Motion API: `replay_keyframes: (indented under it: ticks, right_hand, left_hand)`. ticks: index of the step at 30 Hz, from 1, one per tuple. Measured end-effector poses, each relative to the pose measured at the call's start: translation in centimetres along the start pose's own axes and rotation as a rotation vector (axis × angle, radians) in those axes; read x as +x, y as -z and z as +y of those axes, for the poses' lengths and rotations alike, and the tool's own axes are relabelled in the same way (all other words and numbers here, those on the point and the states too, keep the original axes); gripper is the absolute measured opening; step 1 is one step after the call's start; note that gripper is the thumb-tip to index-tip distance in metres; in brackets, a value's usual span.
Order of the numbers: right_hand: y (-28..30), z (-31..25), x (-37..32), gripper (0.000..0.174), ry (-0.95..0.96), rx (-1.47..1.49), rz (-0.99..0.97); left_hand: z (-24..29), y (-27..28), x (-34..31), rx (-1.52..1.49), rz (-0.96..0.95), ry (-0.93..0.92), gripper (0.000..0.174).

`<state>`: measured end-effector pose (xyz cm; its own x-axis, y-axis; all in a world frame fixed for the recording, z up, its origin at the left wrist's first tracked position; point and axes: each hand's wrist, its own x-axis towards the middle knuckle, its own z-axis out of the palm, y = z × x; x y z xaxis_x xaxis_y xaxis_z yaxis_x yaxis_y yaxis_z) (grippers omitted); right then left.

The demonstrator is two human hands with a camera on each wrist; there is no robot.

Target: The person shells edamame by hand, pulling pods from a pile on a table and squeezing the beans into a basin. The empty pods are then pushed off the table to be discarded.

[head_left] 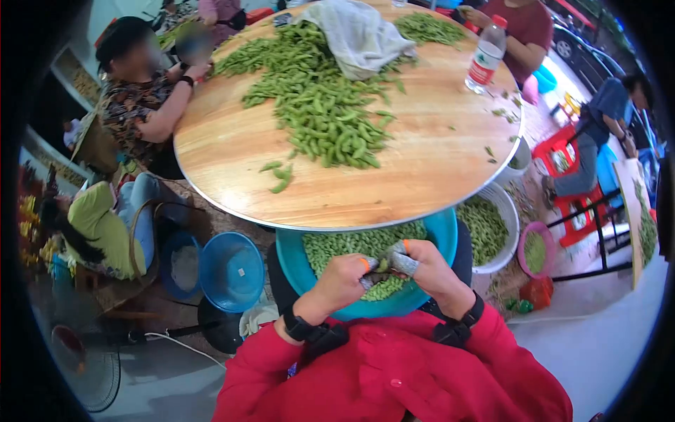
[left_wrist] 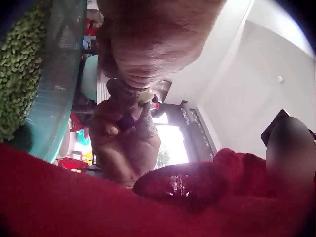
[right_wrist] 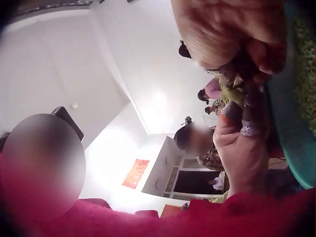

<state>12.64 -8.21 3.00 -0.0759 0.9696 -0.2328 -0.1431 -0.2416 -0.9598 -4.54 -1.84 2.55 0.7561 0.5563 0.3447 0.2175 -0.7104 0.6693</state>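
Over a teal basin (head_left: pixel 285 264) of shelled green beans (head_left: pixel 325 247), both hands meet at one green soybean pod (head_left: pixel 383 265). My left hand (head_left: pixel 339 283) pinches the pod from one side, fingers curled. From the other side my right hand (head_left: pixel 436 274) grips it between thumb and fingers. Grey finger covers (head_left: pixel 403 263) and orange bands wrap some fingertips. The right wrist view shows the pod (right_wrist: pixel 232 95) between the two hands' fingertips. In the left wrist view my left hand (left_wrist: pixel 158 39) fills the top, with the right hand (left_wrist: pixel 123 143) beyond it.
A round wooden table (head_left: pixel 232 162) ahead bears a heap of pods (head_left: pixel 330 119), a cloth (head_left: pixel 358 39) and a bottle (head_left: pixel 486 56). To the right stand a white basket (head_left: pixel 515 228) and pink basin (head_left: pixel 522 246); to the left, blue basins (head_left: pixel 232 271). Several people sit around.
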Motion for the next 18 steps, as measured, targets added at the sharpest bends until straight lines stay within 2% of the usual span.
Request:
replay_keyframes:
  ticks: [1,5,8,11,14,18]
  right_hand:
    - [-0.3,0.2,-0.1,0.016,0.01,0.042,-0.001]
    - [-0.3,0.9,0.0,0.013,0.029,0.185,-0.054]
    - [-0.3,0.2,-0.1,0.016,0.032,0.24,-0.068]
    - [-0.1,-0.9,-0.4,0.022,0.054,0.249,-0.103]
    - [-0.1,-1.8,-0.6,0.023,0.06,0.199,-0.149]
    - [0.0,-2.0,-0.7,0.02,-0.003,0.167,-0.181]
  left_hand:
    - [-0.3,-0.3,-0.3,-0.092,-0.02,0.048,0.015]
    - [-0.3,-0.2,-0.6,-0.086,0.037,0.149,0.025]
    - [-0.7,0.3,-0.7,-0.16,-0.085,0.238,0.023]
    - [0.1,1.3,0.1,-0.526,-0.339,0.301,0.02]
    - [-0.4,1.7,0.1,-0.822,-0.464,0.255,0.018]
    - [-0.6,1.9,0.3,-0.959,-0.62,0.324,0.017]
